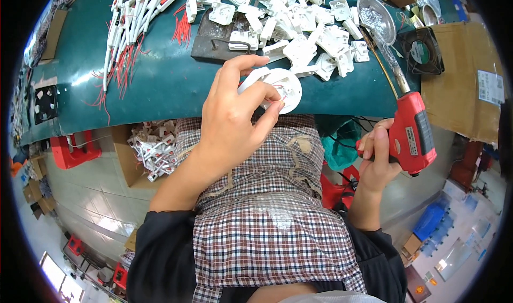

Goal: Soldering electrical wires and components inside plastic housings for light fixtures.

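Note:
My left hand (pixel 233 110) is closed over a round white plastic housing (pixel 293 92) at the table's front edge. Its thumb and a finger pinch close to a thin red wire inside the housing; the exact grip point is too small to make out. At the right, my right hand (pixel 378 156) wraps round the handle of a red and black soldering gun (pixel 410 129). The gun's metal barrel points up and away over the table, with a thin brass-coloured tube beside it. Its tip is well apart from the housing, near a metal dish (pixel 393 14).
White plastic parts (pixel 299 20) are heaped at the back, partly on a dark metal block (pixel 206 41). Red wires (pixel 182 30) and white wired pieces (pixel 125 30) lie left. A small fan (pixel 422 50) and cardboard box (pixel 459 78) stand right. A carton (pixel 124 161) sits below.

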